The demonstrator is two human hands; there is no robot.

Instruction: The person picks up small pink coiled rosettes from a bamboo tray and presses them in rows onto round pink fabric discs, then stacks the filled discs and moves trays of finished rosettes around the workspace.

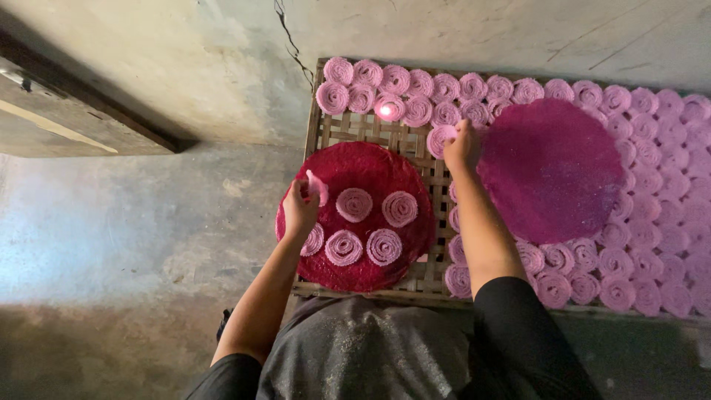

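My left hand pinches a small pink spiral coil at the left edge of a round dark red disc, which carries several more pink coils. My right hand reaches further out and holds a pink coil against the woven bamboo rack, just below the top rows of coils. A second round disc, magenta and bare, lies to the right of that hand on top of the laid-out coils.
The rack is packed with rows of pink spiral coils along its top, right and lower right. A cracked concrete wall and bare concrete floor lie to the left. A dark wooden ledge runs at upper left.
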